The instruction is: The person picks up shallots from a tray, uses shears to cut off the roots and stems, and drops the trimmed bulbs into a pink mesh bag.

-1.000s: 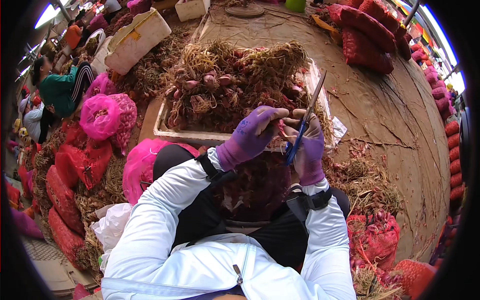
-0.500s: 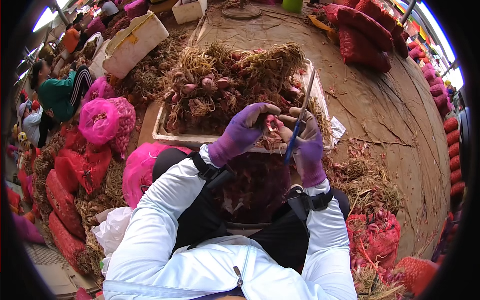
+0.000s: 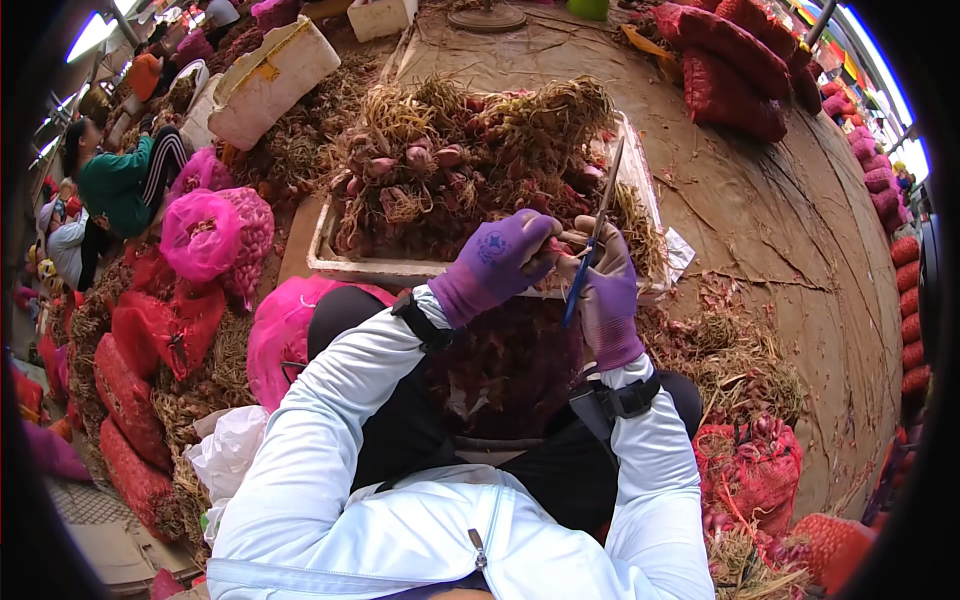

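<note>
My left hand [image 3: 500, 255], in a purple glove, is closed on a pink shallot [image 3: 556, 246] that is mostly hidden by the fingers. Close beside it, the gloved right hand [image 3: 610, 290] grips a blue-handled knife [image 3: 604, 205], its long blade pointing up and away. The right fingertips meet the shallot's near side. Beyond both hands, a heap of shallots [image 3: 420, 180] with dry roots and tops fills a shallow white foam tray [image 3: 400, 268]. Below the hands, between my knees, sits a dark container [image 3: 500, 375] with loose skins or shallots in it.
Dry stalks and skins [image 3: 740, 370] lie to the right, near a red net bag of shallots [image 3: 755, 470]. Pink net bags [image 3: 205, 240] and red sacks [image 3: 130, 400] stand at left. A tilted white foam box [image 3: 275, 85] is behind, near a seated person in green [image 3: 115, 185].
My left hand has turned over, so its back now faces up, and shifted right against the right hand. The shallot is now more covered. The knife has tipped slightly.
</note>
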Demonstrator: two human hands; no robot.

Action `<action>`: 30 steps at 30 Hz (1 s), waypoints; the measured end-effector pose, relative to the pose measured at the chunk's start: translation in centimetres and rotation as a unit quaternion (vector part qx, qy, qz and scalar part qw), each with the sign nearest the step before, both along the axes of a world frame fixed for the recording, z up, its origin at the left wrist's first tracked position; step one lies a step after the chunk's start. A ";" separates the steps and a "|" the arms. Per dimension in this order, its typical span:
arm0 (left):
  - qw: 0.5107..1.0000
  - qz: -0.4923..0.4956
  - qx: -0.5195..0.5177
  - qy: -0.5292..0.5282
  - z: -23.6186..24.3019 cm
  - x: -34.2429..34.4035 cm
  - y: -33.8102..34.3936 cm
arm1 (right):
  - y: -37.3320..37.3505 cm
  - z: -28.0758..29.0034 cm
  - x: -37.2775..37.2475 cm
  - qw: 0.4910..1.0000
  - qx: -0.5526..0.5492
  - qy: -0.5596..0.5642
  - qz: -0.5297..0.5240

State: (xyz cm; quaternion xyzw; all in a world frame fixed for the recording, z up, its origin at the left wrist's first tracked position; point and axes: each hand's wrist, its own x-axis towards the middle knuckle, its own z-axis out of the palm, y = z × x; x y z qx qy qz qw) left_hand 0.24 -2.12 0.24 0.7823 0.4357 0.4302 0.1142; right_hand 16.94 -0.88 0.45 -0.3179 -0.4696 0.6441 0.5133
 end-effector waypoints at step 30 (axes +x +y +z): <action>0.970 -0.102 -0.121 -0.184 0.2 -0.2 -0.2 | 0.9 0.8 1.2 0.989 -0.142 0.029 0.028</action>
